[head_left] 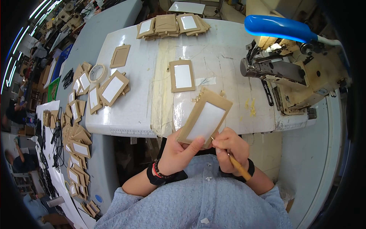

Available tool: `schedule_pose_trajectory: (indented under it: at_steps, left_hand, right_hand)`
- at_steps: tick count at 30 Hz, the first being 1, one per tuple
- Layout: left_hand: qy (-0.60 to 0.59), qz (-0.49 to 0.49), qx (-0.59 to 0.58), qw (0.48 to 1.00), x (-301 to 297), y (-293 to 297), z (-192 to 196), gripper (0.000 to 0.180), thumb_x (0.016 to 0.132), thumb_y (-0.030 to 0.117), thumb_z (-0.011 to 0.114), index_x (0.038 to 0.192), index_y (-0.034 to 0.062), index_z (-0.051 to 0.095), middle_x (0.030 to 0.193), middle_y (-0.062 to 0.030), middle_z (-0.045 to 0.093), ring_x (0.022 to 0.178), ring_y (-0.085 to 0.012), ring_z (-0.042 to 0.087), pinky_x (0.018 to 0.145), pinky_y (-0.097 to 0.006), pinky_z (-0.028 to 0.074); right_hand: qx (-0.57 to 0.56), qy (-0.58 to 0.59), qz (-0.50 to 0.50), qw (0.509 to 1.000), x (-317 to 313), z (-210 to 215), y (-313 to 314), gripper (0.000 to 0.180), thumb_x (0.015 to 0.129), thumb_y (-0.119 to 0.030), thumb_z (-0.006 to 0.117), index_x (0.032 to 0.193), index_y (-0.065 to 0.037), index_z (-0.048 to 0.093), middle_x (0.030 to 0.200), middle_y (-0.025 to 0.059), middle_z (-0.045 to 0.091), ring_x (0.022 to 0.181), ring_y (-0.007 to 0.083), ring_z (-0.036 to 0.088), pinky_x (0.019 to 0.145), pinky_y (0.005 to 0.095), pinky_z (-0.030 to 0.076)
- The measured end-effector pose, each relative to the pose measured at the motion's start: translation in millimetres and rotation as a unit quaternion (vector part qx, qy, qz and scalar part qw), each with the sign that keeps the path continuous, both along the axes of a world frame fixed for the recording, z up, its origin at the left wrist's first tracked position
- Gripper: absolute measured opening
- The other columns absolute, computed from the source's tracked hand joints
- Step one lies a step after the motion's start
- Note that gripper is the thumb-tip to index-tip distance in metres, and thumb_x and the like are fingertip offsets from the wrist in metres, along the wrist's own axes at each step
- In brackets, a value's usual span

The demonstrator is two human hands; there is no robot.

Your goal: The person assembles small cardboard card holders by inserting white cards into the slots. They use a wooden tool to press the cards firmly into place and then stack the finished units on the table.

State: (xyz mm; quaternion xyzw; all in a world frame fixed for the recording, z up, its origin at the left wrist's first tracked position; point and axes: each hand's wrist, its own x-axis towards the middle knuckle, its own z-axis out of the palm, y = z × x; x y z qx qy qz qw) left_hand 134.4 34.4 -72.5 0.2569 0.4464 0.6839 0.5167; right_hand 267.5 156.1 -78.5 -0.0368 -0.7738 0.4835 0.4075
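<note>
A tan card holder (206, 118) with a white window is tilted up in front of my body, a small metal fitting at its far corner. My left hand (181, 152) grips its near left corner, thumb lying over the window. Closed around a wooden-handled awl (239, 166), my right hand (231, 149) is at the holder's near right edge. The awl's handle points down toward my wrist; its thin tip is mostly hidden by my fingers. Just beyond, another card holder (172, 82) lies flat on the white table (137, 87).
Stacked card holders (166, 26) sit at the table's far edge. More holders (78, 133) cover the left side, near a tape roll (97, 73). At the right stands a sewing machine (301, 84) below a blue lamp (280, 28). Loose threads lie beyond my hands.
</note>
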Motion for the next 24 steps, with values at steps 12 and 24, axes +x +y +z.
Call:
schedule_pose_trajectory:
  at_steps: [12,24]
  left_hand:
    - [0.118,0.043,-0.065,0.99,12.2,9.2,-10.6,0.027,0.095,0.008,0.057,0.118,-0.0059,0.056,0.091,-0.0074,0.066,0.082,-0.0072,0.059,0.07,-0.022,0.05]
    - [0.137,-0.043,-0.121,0.982,7.4,12.5,-5.7,0.032,0.094,0.005,0.054,0.124,-0.0062,0.05,0.097,-0.0077,0.064,0.089,-0.0086,0.06,0.077,-0.024,0.051]
  right_hand:
    - [0.133,-0.116,-0.072,0.982,-12.2,13.3,-2.2,0.008,0.069,0.004,0.054,0.068,-0.001,0.047,0.061,0.0159,0.043,0.055,0.034,0.049,0.05,0.0403,0.043]
    - [-0.092,-0.339,-0.026,0.936,-18.4,23.9,15.5,0.015,0.075,-0.005,0.053,0.062,0.002,0.049,0.056,0.0239,0.051,0.048,0.04,0.051,0.047,0.041,0.043]
